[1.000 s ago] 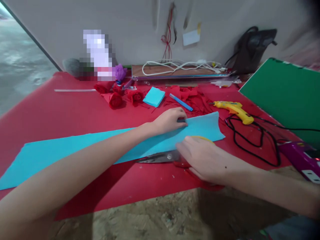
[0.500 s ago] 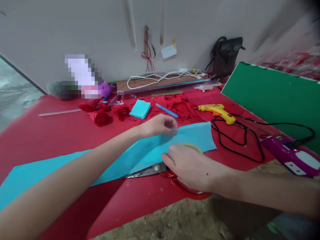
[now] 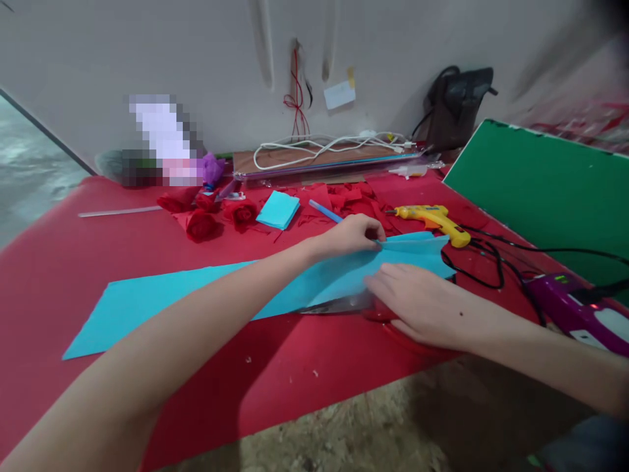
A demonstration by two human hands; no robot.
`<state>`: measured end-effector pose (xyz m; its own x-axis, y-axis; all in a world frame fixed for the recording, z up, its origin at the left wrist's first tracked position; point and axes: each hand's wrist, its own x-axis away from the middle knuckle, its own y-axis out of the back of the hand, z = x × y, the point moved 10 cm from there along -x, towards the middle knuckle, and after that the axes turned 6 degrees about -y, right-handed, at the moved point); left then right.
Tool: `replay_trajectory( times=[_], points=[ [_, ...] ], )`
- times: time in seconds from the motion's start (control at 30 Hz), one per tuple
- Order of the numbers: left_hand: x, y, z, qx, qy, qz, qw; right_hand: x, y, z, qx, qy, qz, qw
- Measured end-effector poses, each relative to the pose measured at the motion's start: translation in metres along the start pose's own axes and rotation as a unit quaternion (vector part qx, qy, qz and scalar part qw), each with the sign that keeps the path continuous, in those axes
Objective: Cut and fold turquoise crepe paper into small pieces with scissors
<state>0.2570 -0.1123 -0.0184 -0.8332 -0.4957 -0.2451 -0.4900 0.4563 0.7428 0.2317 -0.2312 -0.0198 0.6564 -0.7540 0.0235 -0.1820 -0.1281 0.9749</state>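
A long strip of light blue crepe-like paper (image 3: 162,295) lies slantwise across the red table, partly hidden behind my left forearm. My left hand (image 3: 351,235) is closed in a pinch on its upper edge, toward the right end. Below it, my right hand (image 3: 417,298) rests palm down over the lower edge, its slightly blurred fingers stretched out on the paper. Scissors (image 3: 344,304) lie partly under the paper, and their red handle (image 3: 381,311) shows beside my right hand.
Behind the strip are a folded blue paper square (image 3: 278,210), a blue pen (image 3: 324,210), red paper scraps (image 3: 361,196) and red paper roses (image 3: 201,225). A yellow glue gun (image 3: 432,219), black cord, purple power strip (image 3: 572,305) and green board (image 3: 540,196) occupy the right side.
The blue strip has slid to the right with both hands, bringing its left end into view. The scissors have shifted right too. My right hand's fingers have stretched out. The view has moved slightly.
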Motion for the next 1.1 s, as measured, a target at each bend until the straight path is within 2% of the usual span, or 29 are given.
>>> replay_trajectory(
  times=[0.07, 0.17, 0.4, 0.53, 0.67, 1.1],
  points=[
    [0.001, 0.0, -0.001, -0.044, -0.016, 0.006, 0.999, 0.001, -0.003, -0.002, 0.0, -0.004, 0.004, 1.0],
    [0.015, 0.008, 0.001, -0.094, -0.028, 0.015, 0.995, 0.001, -0.004, -0.002, 0.001, -0.011, 0.002, 1.0],
    [0.081, 0.043, 0.006, -0.142, -0.025, 0.002, 0.99, 0.001, -0.005, 0.002, 0.025, -0.003, -0.004, 1.0],
    [0.107, 0.045, 0.008, -0.147, -0.034, 0.003, 0.989, 0.001, -0.002, 0.008, 0.06, 0.014, -0.027, 0.998],
    [0.114, 0.042, 0.012, -0.15, -0.033, 0.0, 0.988, 0.0, -0.002, 0.01, 0.066, 0.017, -0.028, 0.997],
    [0.115, 0.04, 0.011, -0.168, -0.054, -0.021, 0.984, -0.007, -0.004, 0.012, 0.054, 0.024, -0.022, 0.998]
  ],
)
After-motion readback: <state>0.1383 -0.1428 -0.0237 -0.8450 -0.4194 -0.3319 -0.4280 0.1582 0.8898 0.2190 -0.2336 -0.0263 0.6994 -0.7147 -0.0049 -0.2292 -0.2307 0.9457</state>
